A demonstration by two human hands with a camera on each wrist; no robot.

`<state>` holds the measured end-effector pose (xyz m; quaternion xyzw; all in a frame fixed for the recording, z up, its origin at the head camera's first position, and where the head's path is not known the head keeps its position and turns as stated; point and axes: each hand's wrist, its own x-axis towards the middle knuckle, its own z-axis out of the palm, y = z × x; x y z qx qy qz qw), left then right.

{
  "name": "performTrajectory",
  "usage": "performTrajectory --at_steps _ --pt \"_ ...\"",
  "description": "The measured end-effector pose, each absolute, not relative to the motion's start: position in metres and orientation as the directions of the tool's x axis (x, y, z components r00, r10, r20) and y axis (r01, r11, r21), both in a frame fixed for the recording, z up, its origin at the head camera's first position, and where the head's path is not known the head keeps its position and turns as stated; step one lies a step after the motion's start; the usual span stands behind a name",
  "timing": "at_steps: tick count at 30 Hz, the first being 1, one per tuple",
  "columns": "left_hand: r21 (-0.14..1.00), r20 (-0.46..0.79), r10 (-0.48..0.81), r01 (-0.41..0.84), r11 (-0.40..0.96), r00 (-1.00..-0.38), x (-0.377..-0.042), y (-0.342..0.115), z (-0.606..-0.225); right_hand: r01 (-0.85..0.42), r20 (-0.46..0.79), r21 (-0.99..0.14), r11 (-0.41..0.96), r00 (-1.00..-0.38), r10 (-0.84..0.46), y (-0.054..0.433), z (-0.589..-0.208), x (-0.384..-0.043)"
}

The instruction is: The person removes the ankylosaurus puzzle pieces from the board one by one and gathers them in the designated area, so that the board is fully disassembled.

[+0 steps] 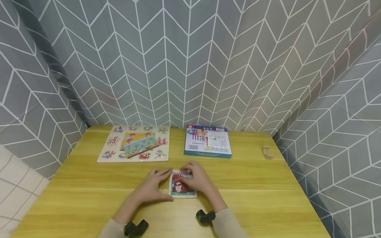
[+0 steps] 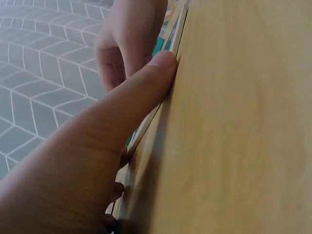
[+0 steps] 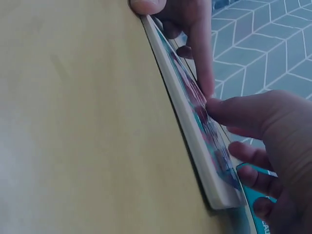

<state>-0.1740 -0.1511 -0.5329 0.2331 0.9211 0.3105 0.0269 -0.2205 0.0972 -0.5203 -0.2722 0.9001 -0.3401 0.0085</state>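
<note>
A small square picture puzzle (image 1: 179, 191) lies flat on the table between the two hands, showing a red-brown figure on a blue and green ground. My left hand (image 1: 153, 188) holds it along its left side, thumb at the near corner and index finger at the far corner. The left thumb (image 2: 163, 61) lies against the puzzle's edge in the left wrist view. Over the far right part reaches my right hand (image 1: 197, 178), its thumb touching the picture. In the right wrist view the right hand (image 3: 287, 141) has its other fingers bent beyond the puzzle's edge.
Behind the left hand lies a white board (image 1: 104, 150) with sea-creature pictures, bearing a green picture puzzle (image 1: 141, 145) and a yellow one (image 1: 126, 137). A printed box (image 1: 208, 142) stands at the back. Farther right is a small wooden piece (image 1: 268, 152). Grey patterned curtains (image 1: 190, 66) surround the table.
</note>
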Motion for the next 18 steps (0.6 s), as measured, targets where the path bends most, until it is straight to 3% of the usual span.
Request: performTrajectory --at_steps 9,18 --pt "0.573 0.078 0.459 0.416 0.706 -0.885 -0.175 -0.153 -0.532 -0.567 0.193 -0.580 0.585 -0.793 -0.577 0.084 -0.521 -0.222" --pt "0.585 0.071 0.462 0.412 0.698 -0.884 -0.175 -0.154 -0.532 -0.586 0.213 -0.534 0.609 -0.791 -0.574 0.080 -0.527 -0.222"
